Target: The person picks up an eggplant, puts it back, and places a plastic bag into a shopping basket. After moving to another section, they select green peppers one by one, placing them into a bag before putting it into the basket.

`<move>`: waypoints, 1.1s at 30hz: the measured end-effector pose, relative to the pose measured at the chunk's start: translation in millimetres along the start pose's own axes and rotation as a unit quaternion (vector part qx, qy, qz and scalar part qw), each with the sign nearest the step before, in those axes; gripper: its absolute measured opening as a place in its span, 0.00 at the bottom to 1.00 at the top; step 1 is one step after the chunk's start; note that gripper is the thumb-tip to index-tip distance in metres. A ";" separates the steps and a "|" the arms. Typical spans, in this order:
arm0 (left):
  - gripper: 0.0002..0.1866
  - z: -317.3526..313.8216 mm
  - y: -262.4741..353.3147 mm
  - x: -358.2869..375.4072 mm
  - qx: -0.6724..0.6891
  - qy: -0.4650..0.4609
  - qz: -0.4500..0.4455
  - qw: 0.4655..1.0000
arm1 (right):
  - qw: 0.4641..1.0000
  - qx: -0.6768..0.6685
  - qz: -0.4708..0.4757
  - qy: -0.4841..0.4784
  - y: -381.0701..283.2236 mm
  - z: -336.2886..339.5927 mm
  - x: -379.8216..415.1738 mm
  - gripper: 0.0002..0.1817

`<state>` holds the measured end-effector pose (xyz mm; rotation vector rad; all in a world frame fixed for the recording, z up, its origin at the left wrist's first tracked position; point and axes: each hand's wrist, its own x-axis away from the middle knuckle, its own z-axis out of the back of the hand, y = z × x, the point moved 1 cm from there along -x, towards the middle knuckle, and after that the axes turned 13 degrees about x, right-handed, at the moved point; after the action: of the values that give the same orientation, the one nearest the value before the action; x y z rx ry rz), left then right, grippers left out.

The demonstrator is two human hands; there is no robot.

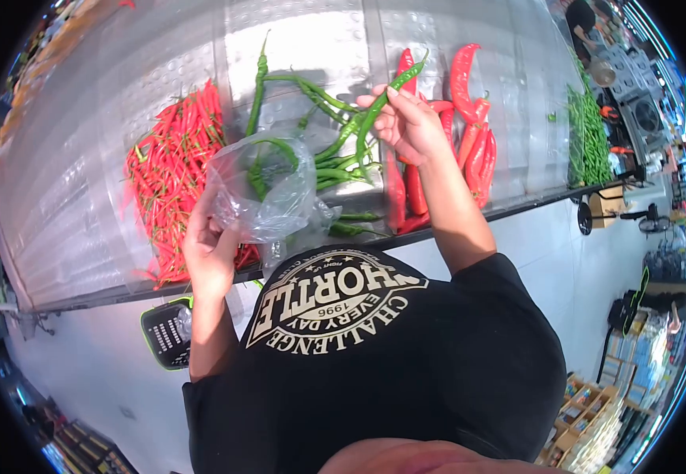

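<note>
My right hand (410,126) pinches a long green chili pepper (374,117) between thumb and fingers, raised over the display. In my left hand (210,245) is the edge of a clear plastic bag (291,209), its mouth spread toward the peppers. Green peppers show through and behind the film. Several loose green peppers (335,175) lie on the metal counter between the bag and my right hand. Large red peppers (485,158) rest just right of that hand, some hidden by the wrist.
A heap of small red chilies (173,174) lies on the left of the counter (90,150). Thin green chilies (588,142) are piled at its far right end. A black basket with a green rim (165,336) stands below the counter edge. A person (584,24) is at the upper right.
</note>
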<state>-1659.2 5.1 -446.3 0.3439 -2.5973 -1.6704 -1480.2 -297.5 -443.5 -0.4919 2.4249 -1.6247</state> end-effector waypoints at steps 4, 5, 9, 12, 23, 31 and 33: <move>0.35 1.5 0.0 -1.0 -0.079 0.018 0.002 0.997 | 0.999 -0.032 0.028 -0.023 2.1 1.1 13.3 0.19; 0.35 1.3 0.4 -2.0 -0.085 0.012 -0.002 0.996 | 0.999 -0.036 0.029 -0.023 2.0 1.6 15.0 0.20; 0.35 -5.0 0.5 -2.0 -0.056 0.028 0.005 0.998 | 0.998 -0.050 0.037 -0.014 3.0 -1.3 16.3 0.21; 0.35 1.5 -2.2 -1.2 -0.046 0.007 0.005 0.999 | 0.998 -0.004 0.065 0.022 5.0 -3.4 14.4 0.20; 0.36 8.2 -6.2 3.1 0.003 -0.009 0.022 1.000 | 0.976 0.180 0.094 0.076 14.1 -73.7 -2.6 0.09; 0.36 10.9 -9.8 5.1 -0.002 -0.001 0.017 1.000 | 0.948 0.300 -0.020 -0.100 67.5 -109.2 -7.6 0.12; 0.36 15.9 -12.4 7.0 -0.007 0.003 0.021 1.000 | 0.949 0.298 -0.044 -0.097 72.2 -112.7 -8.0 0.12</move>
<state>-1666.4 13.0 -464.9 0.2912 -2.5689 -1.6719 -1522.2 -172.3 -466.8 -0.6163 1.6708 -2.1059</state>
